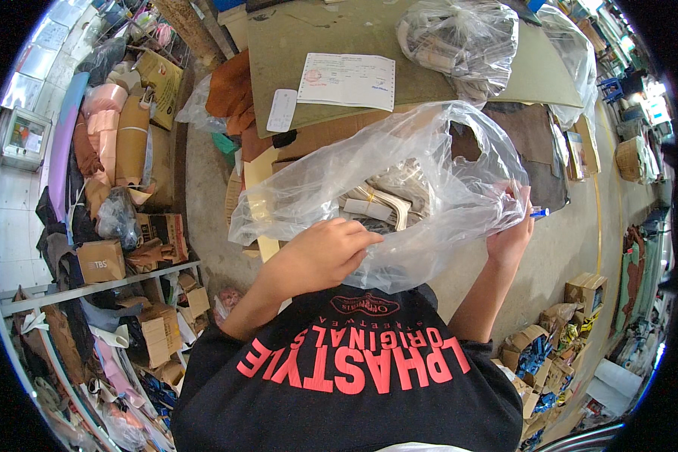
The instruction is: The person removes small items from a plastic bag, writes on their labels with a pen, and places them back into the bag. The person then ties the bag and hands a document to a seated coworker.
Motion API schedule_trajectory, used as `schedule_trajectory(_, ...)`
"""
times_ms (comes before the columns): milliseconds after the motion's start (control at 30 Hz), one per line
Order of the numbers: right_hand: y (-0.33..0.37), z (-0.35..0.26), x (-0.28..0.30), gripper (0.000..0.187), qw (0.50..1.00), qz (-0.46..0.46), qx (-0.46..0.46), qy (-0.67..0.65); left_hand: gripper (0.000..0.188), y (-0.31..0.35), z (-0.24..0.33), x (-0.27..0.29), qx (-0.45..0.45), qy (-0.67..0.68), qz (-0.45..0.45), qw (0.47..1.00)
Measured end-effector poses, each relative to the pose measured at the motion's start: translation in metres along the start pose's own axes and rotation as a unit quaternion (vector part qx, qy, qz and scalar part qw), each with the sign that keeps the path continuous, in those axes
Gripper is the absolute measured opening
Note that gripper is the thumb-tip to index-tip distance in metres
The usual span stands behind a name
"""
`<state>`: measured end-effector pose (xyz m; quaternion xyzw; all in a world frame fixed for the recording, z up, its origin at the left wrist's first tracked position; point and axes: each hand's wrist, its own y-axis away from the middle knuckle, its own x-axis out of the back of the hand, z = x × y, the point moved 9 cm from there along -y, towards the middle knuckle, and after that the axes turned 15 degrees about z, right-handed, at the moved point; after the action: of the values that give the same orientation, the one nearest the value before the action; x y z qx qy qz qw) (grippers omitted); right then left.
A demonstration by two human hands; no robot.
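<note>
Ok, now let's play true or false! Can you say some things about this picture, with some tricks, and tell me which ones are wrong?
1. The right hand grips the clear plastic bag. True.
2. The shirt is plain white. False: the shirt is black with red print.
3. The left hand is at the near side of that bag. True.
4. A blue-ended thing sticks out by the left hand. False: the blue-ended thing is by the right hand.
5. The other bag on the table is flat. False: the other bag bulges with things inside.
</note>
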<state>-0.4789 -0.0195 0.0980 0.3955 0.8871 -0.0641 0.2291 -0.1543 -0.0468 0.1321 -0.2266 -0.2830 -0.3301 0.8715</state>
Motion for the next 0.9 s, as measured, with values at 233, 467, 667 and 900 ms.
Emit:
schedule_trajectory(233, -0.002, -0.005, 0.000, 0.049, 0.998, -0.026, 0.042, 0.046, 0.028, -0.013, 0.014, 0.015, -0.001, 0.030, 0.012, 0.999)
schedule_trajectory(467, 0.017, -0.035, -0.048, 0.141, 0.983, -0.123, 0.118, 0.068, 0.029, 0.033, -0.016, 0.147, -0.004, -0.117, 0.333, 0.936)
schedule_trajectory(667, 0.013, 0.008, -0.063, 0.149, 0.958, -0.203, 0.134, 0.153, 0.094, 0.109, -0.167, 0.158, 0.122, 0.106, 0.406, 0.899)
schedule_trajectory(900, 0.035, 0.018, -0.139, 0.102, 0.910, -0.359, 0.131, 0.163, 0.127, 0.075, -0.150, 0.017, 0.069, -0.026, 0.223, 0.972)
